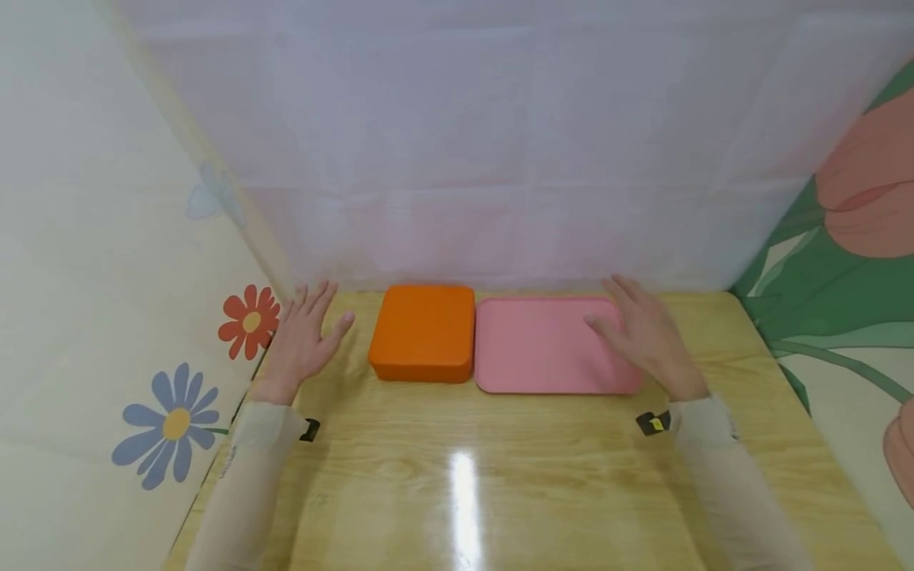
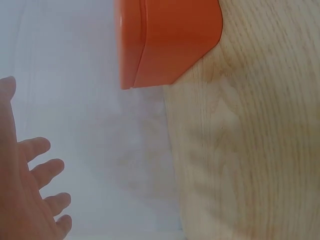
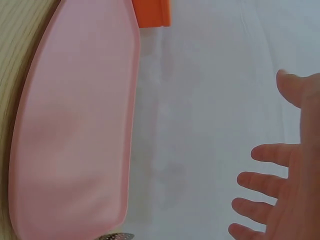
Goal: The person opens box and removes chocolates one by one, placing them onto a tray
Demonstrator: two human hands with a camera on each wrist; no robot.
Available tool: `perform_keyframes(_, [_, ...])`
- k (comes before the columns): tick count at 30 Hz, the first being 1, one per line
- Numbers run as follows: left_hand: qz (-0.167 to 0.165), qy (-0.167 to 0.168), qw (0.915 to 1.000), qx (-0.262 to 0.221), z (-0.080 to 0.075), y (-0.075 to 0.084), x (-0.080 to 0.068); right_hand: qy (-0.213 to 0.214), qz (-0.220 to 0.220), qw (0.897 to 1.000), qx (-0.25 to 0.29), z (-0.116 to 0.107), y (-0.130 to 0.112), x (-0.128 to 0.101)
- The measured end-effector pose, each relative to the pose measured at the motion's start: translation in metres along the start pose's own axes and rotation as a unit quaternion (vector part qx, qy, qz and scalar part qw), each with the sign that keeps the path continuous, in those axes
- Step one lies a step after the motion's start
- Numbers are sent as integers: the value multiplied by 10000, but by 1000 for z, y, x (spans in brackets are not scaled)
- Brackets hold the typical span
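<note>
Nearby, orange box (image 1: 423,333) touches pink tray (image 1: 543,349).

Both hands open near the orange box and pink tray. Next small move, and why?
Probably close the left hand in on the near side of the orange box. It hovers open just left of the box, touching nothing, while the right hand sits open over the right end of the pink tray. Box and tray lie side by side on the wooden table.

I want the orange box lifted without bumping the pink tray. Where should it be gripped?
Grip the orange box probably across its front and back walls, from above: its right side abuts the pink tray, leaving no finger room, and the open left hand is nearest.
</note>
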State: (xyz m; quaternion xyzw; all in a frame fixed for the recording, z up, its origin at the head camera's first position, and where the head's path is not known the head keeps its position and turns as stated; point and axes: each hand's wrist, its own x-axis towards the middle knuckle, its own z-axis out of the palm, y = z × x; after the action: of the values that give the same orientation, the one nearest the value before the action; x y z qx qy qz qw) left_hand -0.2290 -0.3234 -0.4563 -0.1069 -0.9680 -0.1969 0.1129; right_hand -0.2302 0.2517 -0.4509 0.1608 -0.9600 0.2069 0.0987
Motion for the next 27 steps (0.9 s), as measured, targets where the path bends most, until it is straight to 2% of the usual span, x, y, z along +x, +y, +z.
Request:
perform_keyframes(8, [158,99,9998,64,9,2,2,-335,321,9989,-20,11,-11,-4])
perform_keyframes(18, [160,289,9994,-127,15,3,-1,-193,-13,9981,582,22,-26,7])
perform_keyframes(27, [57,215,9991,-369,23,3,-9,-307,-247,9920,1203,30,-33,9])
